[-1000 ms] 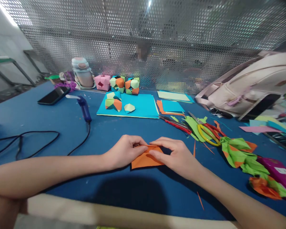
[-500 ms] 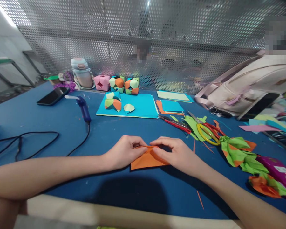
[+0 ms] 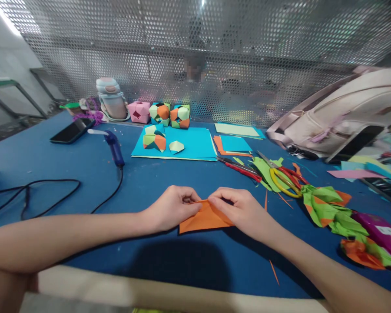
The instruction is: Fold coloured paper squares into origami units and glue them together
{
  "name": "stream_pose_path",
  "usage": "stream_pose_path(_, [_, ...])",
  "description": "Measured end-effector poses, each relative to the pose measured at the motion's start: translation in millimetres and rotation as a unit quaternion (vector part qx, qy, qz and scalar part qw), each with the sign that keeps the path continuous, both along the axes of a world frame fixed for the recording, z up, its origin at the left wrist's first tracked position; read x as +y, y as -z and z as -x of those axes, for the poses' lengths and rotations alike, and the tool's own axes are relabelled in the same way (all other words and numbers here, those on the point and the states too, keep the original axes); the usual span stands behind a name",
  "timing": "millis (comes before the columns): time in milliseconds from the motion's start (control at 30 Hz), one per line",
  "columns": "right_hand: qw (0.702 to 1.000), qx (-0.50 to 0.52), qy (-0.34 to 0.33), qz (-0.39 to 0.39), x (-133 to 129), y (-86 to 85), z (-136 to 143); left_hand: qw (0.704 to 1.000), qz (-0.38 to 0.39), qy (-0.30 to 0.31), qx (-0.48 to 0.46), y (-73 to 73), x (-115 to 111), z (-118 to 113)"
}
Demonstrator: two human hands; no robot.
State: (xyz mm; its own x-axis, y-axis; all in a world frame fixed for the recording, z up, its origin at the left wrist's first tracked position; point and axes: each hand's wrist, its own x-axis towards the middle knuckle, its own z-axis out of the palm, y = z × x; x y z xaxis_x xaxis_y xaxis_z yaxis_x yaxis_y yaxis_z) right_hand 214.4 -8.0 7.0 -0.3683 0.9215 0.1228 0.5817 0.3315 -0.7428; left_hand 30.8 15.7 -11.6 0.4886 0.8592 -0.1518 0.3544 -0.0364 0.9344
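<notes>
A folded piece of orange paper (image 3: 206,218) lies near the front of the blue table, its far edge pinched by both hands. My left hand (image 3: 173,208) is closed on the left part of that edge, thumb on top. My right hand (image 3: 240,210) grips farther right, its thumb and fingertips close to the middle of the edge. The fingers partly cover the paper's upper corners. Beyond the hands, a folded paper piece in green, orange and blue (image 3: 154,140) and a small pale folded piece (image 3: 176,147) rest on large blue sheets (image 3: 195,141).
Scissors with yellow handles (image 3: 285,184), red-handled scissors (image 3: 243,170) and crumpled green-orange paper (image 3: 326,206) lie to the right. On the left are a blue glue gun (image 3: 115,150), its black cord (image 3: 117,191) and a phone (image 3: 72,131). Finished paper cubes (image 3: 160,114) and a bottle (image 3: 112,99) stand behind.
My right thumb and fingertips have shifted slightly along the paper's far edge, uncovering more orange between the hands. My left hand stays nearly in place.
</notes>
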Motion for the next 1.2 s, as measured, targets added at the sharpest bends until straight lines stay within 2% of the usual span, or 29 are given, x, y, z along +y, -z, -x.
stream_pose_path(200, [0.986,-0.046,-0.092,-0.129,1,5.6,-6,0.999,0.005,0.043,0.009,-9.0,-1,-1])
stream_pose_path(300, [0.973,-0.066,-0.139,-0.172,1,4.1,-6,0.995,-0.049,0.078,0.043,-13.8,-2,0])
stream_pose_path(367, [0.971,-0.065,-0.154,-0.171,0,1.5,-4,0.99,-0.084,0.088,0.065,-15.0,-3,1])
stream_pose_path(467, [0.984,-0.029,-0.115,-0.133,-2,-2.2,-1,0.991,-0.1,0.062,0.071,-15.2,-3,3])
stream_pose_path(567, [0.995,0.03,-0.012,-0.099,0,-2.5,4,0.995,-0.095,-0.009,0.035,-15.2,2,4])
stream_pose_path(667, [0.994,0.083,0.062,-0.047,8,1.7,11,0.993,-0.082,-0.077,-0.023,-13.8,11,6])
stream_pose_path(767, [0.981,0.165,0.104,0.011,19,6.8,23,0.986,-0.076,-0.132,-0.064,-8.5,19,8])
stream_pose_path(867, [0.972,0.21,0.102,0.038,31,8.7,36,0.975,-0.061,-0.184,-0.104,-2.8,28,11])
stream_pose_path(1000, [0.98,0.167,0.089,0.057,47,5.4,50,0.962,-0.043,-0.225,-0.147,-0.5,41,17])
stream_pose_path(1200, [0.978,0.174,0.087,0.072,69,3.0,55,0.961,-0.03,-0.229,-0.154,0.0,52,25])
